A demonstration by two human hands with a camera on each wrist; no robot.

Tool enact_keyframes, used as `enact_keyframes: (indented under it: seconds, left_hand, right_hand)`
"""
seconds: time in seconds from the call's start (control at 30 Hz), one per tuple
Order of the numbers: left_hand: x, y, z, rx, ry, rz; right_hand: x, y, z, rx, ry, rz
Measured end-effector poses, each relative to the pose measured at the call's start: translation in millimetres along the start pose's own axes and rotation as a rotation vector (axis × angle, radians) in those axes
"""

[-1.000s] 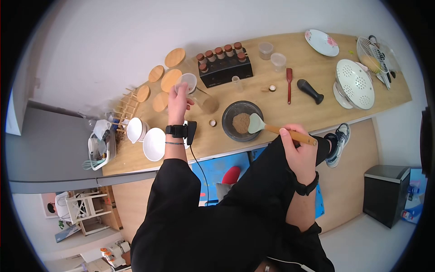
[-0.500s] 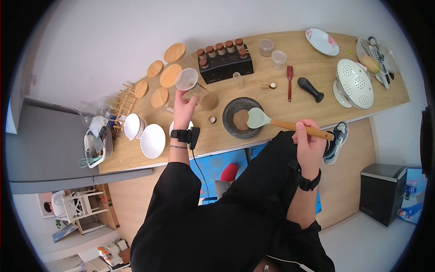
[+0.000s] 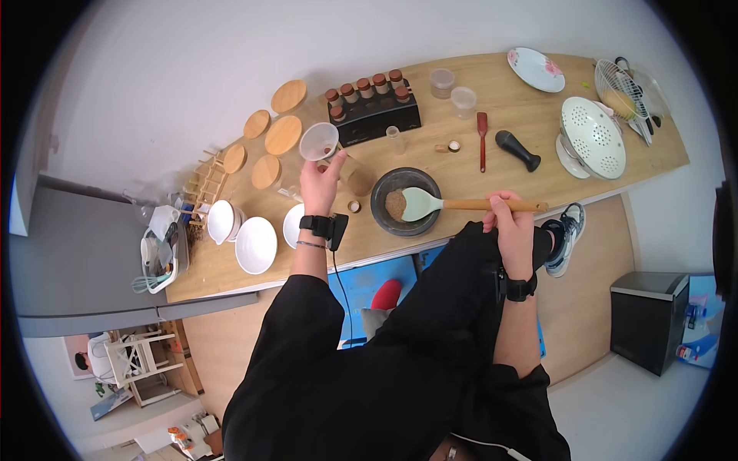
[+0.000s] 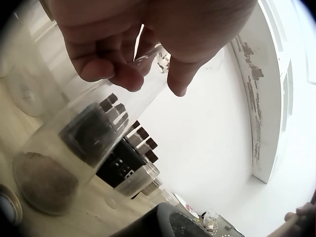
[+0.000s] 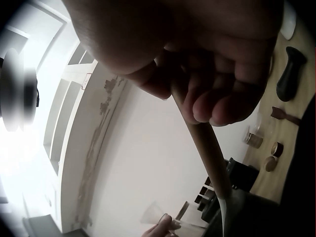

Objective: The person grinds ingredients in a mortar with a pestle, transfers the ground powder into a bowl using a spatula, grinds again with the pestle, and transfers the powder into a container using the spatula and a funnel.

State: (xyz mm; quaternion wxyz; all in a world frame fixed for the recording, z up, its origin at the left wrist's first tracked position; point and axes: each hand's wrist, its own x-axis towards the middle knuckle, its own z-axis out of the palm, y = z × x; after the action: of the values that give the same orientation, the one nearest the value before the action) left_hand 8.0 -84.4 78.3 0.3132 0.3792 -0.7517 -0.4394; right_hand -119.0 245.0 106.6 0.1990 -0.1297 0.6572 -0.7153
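Note:
My left hand (image 3: 319, 187) grips the narrow upper part of a clear vessel, just below its wide flared mouth (image 3: 319, 141); whether that mouth is a separate funnel I cannot tell. Brown powder lies in the bottom of the vessel, which leans in the left wrist view (image 4: 44, 182). My right hand (image 3: 513, 234) pinches the wooden handle (image 3: 465, 204) of a pale green spatula. The spatula's head (image 3: 421, 204) is over the dark bowl (image 3: 380, 219), beside brown powder (image 3: 396, 205). In the right wrist view, fingers (image 5: 227, 106) curl round that handle.
Behind the bowl stand a black rack (image 3: 373, 119) of brown-capped jars and a small open jar (image 3: 394, 138). White bowls (image 3: 256, 246) and wooden lids (image 3: 284, 135) are on the left. To the right are a red spatula (image 3: 482, 142), a black pestle (image 3: 517, 150) and a white colander (image 3: 592, 138).
The right hand has moved the spatula from a slant to nearly level, its head staying at the bowl. The left hand has shifted slightly right and down, its grip now below the flared mouth.

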Motion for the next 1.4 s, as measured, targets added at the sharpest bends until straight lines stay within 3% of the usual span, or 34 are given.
enact_keyframes:
  seconds: [0.1,0.17,0.5,0.7,0.77,0.83,0.9,1.0,1.03,1.1,1.17,1.2,1.3,1.4]
  left_hand:
    - [-7.0,3.1,9.6,-0.092,-0.015,-0.035]
    - [-11.5,6.0,15.2,-0.051,-0.054,0.038]
    - [-20.7,5.3,15.4,0.000,-0.129,0.028]
    - [-48.1,1.9,-9.3,-0.107,-0.043,0.086]
    - [-67.6,-0.6,-39.2,-0.128,-0.110,-0.092]
    - [-89.7,-33.5,-71.4,-0.006,-0.080,-0.051]
    - [-120.0,-41.7,-100.8,-0.015,0.019,-0.214]
    - [-152.6,-131.8,-145.7,-0.015,0.109,-0.281]
    - [-161.1,-159.2,-158.6,0.005,0.157,-0.374]
    - [-165.4,-172.6,-170.6,0.019,0.213,-0.470]
    - [-163.4,-170.1,-176.7,-0.182,0.321,-0.666]
    - [-160.4,-175.3,-178.2,-0.177,0.338,-0.653]
    - [-149.8,-220.8,-189.2,0.008,0.221,-0.584]
    - [-136.4,-217.6,-189.7,0.221,0.075,-0.509]
  right_hand:
    - [2.3,1.7,-4.8,0.035,0.009,0.039]
    - [3.7,3.5,-7.8,0.058,0.009,0.052]
    - [9.9,9.4,-8.1,0.117,0.039,0.075]
    - [14.3,10.7,-24.6,0.230,0.120,0.076]
    - [15.0,7.3,-31.9,0.265,0.143,0.070]
    - [15.5,6.0,-40.0,0.295,0.165,0.049]
    - [17.0,6.1,-48.8,0.295,0.172,0.038]
    - [17.9,-2.1,-53.7,0.321,0.192,0.003]
    - [17.7,-5.3,-54.3,0.345,0.210,-0.017]
    - [18.6,-12.3,-56.3,0.352,0.202,-0.027]
    - [18.0,-29.1,-53.8,0.410,0.216,-0.063]
    - [19.5,-35.7,-51.4,0.426,0.228,-0.089]
    - [23.0,-63.7,-38.7,0.437,0.166,-0.184]
    - [27.9,-85.0,-18.4,0.439,0.121,-0.284]
